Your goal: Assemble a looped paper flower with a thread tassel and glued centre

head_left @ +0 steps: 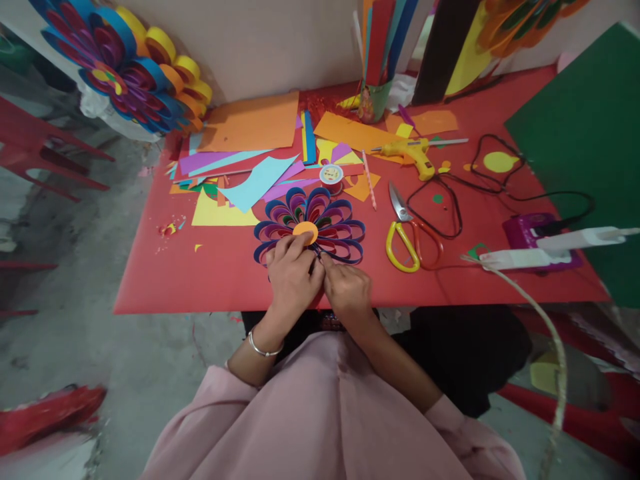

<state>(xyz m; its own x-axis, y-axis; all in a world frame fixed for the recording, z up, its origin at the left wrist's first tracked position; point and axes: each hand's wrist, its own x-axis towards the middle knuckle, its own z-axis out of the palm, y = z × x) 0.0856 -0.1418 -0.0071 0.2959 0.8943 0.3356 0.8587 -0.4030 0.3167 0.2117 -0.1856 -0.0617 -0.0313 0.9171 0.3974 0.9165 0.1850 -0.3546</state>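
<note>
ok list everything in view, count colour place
table: one, red, centre
paper flower: one, blue, purple and red, table's front
disc: one, orange, flower's centre
scissors: one pair, yellow and red handles, right of flower
glue gun: one, yellow, behind scissors
cords: count unclear, black, right side
spool: one, white on top, behind flower
stick: one, pink, right of spool
cup: one, green, table's back
paper pieces: many, mixed colours, back left
board: one, green, far right
box: one, purple, right end
decorations: at least two, multicoloured, upper corners
chair: at least one, red, left
bracelet: one, silver, left wrist
sleeves: two, pink, below
left hand: one, on disc
right hand: one, flower's front edge
</note>
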